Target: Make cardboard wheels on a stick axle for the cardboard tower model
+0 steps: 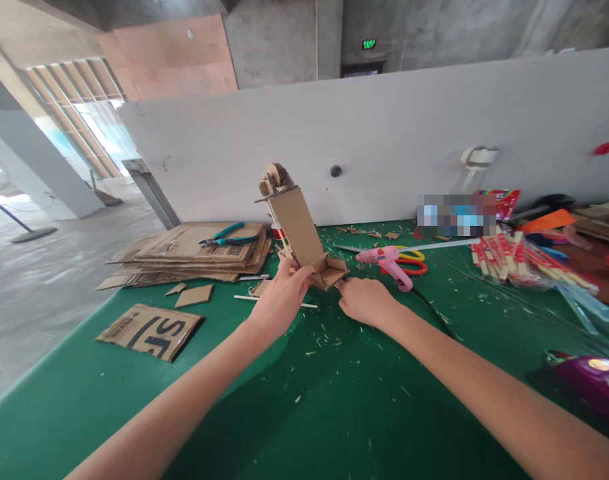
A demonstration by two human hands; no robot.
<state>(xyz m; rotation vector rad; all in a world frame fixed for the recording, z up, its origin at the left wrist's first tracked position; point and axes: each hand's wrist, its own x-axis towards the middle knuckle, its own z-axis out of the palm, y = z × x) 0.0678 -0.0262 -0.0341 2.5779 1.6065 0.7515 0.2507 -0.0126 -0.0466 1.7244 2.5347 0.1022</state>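
A cardboard model stands tilted in front of me, with a tall flat panel, round cardboard discs at its top and a small open box at its foot. My left hand is closed around the lower left of the model, with the thumb against the panel's base. Beside the box's right corner, my right hand is curled with its fingers at the cardboard edge; whether something small is pinched there is hidden. A thin wooden stick lies below the left hand.
Stacked cardboard sheets carry teal pliers at the left. A printed cardboard piece lies nearer. To the right are a pink glue gun, scissors, and bundled wooden sticks. Scraps litter the green table; a white partition stands behind.
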